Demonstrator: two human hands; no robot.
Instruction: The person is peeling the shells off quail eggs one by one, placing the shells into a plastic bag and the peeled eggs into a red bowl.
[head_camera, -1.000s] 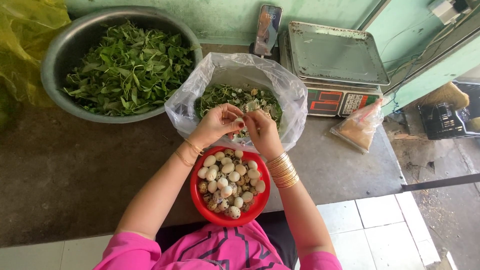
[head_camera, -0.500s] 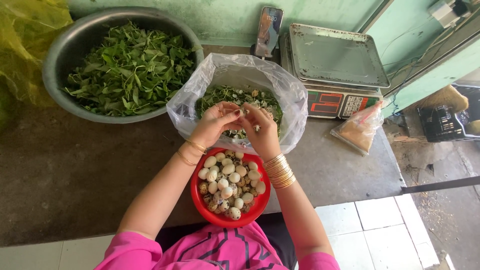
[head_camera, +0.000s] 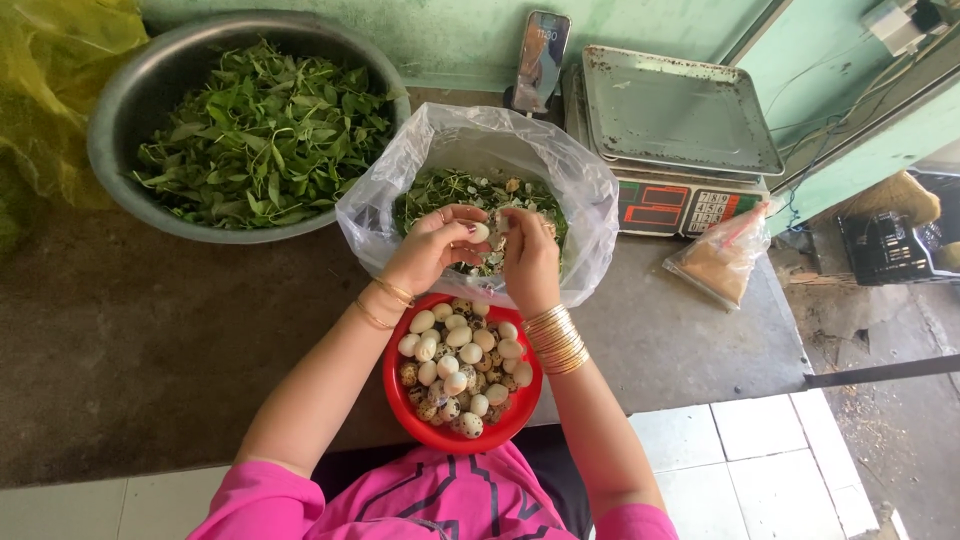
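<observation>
Both hands' fingers pinch one small egg over the plastic bag's open mouth.

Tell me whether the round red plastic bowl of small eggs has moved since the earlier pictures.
No. The round red plastic bowl sits at the same spot against the counter edge, just below the clear plastic bag.
</observation>
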